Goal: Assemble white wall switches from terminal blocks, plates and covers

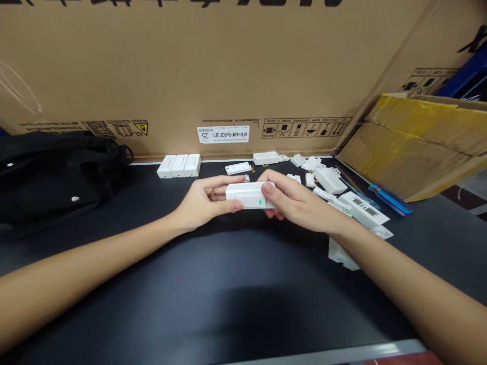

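Observation:
A white plastic switch housing [248, 194] with a small green mark is held level above the dark tabletop. My left hand [207, 200] grips its left end, thumb in front and fingers behind. On the right end, my right hand [287, 196] has its thumb pressed on the front face, with the fingers curled behind and below. Past my hands lie a thin white cover plate [238, 168] and a longer white housing [265, 158]. Near my right wrist are several loose white plastic parts [330, 180], and a white plate [340, 253] is partly hidden under my forearm.
Three white switch units [178, 166] stand in a row at the back left. A black bag [57, 177] lies at the left. Behind rises a large cardboard box [171, 66]; a smaller taped carton [414, 147] and a blue-handled tool [390, 199] are at the right.

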### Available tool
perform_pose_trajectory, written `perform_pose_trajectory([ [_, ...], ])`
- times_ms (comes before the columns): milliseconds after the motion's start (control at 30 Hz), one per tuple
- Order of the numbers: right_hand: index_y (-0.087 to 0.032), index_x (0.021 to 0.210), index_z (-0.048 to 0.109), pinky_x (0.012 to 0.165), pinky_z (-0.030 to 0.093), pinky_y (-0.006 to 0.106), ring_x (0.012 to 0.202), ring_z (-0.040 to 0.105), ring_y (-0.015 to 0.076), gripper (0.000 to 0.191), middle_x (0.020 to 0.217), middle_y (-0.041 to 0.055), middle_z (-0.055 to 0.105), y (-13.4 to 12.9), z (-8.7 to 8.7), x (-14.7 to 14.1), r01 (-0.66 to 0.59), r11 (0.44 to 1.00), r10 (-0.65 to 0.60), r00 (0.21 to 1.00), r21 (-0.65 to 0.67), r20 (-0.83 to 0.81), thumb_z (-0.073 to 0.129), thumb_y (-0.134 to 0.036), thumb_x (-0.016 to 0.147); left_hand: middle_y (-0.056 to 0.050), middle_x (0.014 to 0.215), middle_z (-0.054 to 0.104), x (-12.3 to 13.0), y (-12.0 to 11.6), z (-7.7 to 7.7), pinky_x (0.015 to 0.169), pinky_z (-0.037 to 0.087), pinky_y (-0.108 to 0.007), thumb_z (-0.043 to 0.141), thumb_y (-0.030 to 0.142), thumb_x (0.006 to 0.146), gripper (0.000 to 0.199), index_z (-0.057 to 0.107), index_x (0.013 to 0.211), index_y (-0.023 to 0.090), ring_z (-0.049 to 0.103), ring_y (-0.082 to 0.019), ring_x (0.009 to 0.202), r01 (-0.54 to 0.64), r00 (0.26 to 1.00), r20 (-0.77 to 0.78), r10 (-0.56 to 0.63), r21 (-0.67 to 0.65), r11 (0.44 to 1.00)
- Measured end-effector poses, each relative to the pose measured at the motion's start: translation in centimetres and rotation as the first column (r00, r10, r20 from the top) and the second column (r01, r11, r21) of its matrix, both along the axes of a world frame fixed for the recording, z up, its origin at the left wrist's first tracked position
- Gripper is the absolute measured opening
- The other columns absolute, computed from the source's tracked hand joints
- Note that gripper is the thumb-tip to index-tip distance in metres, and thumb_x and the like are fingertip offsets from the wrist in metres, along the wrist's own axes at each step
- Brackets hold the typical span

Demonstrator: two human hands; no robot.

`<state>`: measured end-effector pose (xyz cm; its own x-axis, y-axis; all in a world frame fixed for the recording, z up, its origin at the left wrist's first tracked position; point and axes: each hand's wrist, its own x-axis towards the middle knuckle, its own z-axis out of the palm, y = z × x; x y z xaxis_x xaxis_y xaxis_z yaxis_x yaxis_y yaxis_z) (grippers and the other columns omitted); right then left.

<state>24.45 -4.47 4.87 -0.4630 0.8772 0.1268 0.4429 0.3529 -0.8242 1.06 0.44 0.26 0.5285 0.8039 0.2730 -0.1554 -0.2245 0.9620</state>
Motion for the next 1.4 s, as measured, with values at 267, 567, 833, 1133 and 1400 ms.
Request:
perform_pose_trajectory([
  [267,-0.021,0.078,0.05,0.058,0.034,0.029,0.062,0.047,0.0112,0.06,0.069,-0.0038,0.051,0.01,-0.25,-0.38,0.148,0.988,-0.148,0.989,0.036,-0.012,0.042,-0.077,0.098,-0.007,0.088,0.082,0.04,-0.12,0.3,0.063,0.062,-0.016,0.091,0.033,0.077,0.044,0.075,0.111,0.011,0.079,-0.015,0.073,0.067,0.998,-0.015,-0.068,-0.051,0.996],
  [567,-0.021,0.069,0.042,0.057,0.027,0.03,0.063,0.036,0.0117,0.062,0.066,-0.0036,0.038,-0.31,0.03,-0.78,0.179,0.983,-0.179,0.984,0.042,-0.004,0.042,-0.076,0.098,-0.007,0.082,0.08,0.07,-0.32,0.2,0.066,0.061,-0.022,0.084,0.05,0.083,0.05,0.069,0.111,0.012,0.079,-0.018,0.071,0.122,0.99,-0.057,-0.126,-0.072,0.99],
  [833,-0.022,0.068,0.041,0.057,0.026,0.03,0.062,0.035,0.0124,0.061,0.065,-0.0036,0.037,-0.19,-0.21,-0.8,0.201,0.978,-0.202,0.979,0.065,0.017,0.046,-0.075,0.097,-0.003,0.071,0.073,0.13,-0.41,0.37,0.06,0.057,-0.022,0.074,0.053,0.092,0.041,0.07,0.102,0.013,0.071,-0.013,0.061,0.093,0.989,-0.118,-0.095,-0.021,0.995],
  [1133,-0.021,0.071,0.046,0.057,0.029,0.029,0.062,0.039,0.0121,0.059,0.066,-0.004,0.043,-0.21,-0.16,-0.48,0.16,0.987,-0.161,0.987,0.013,0.017,0.049,-0.075,0.096,-0.003,0.096,0.074,0.21,0.1,-0.25,0.066,0.06,-0.022,0.084,0.04,0.085,0.037,0.066,0.109,0.017,0.07,-0.01,0.069,0.033,0.998,0.051,-0.032,-0.021,0.999],
  [1400,-0.022,0.074,0.046,0.058,0.032,0.029,0.06,0.042,0.0121,0.062,0.065,-0.0038,0.047,0.0,-0.32,-0.42,0.129,0.989,-0.132,0.991,-0.067,-0.033,0.041,-0.079,0.097,-0.009,0.117,0.075,0.28,0.08,-0.55,0.092,0.063,-0.034,0.098,0.025,0.064,0.053,0.065,0.105,0.018,0.075,-0.023,0.106,-0.006,0.998,0.062,0.003,0.06,0.998],
])
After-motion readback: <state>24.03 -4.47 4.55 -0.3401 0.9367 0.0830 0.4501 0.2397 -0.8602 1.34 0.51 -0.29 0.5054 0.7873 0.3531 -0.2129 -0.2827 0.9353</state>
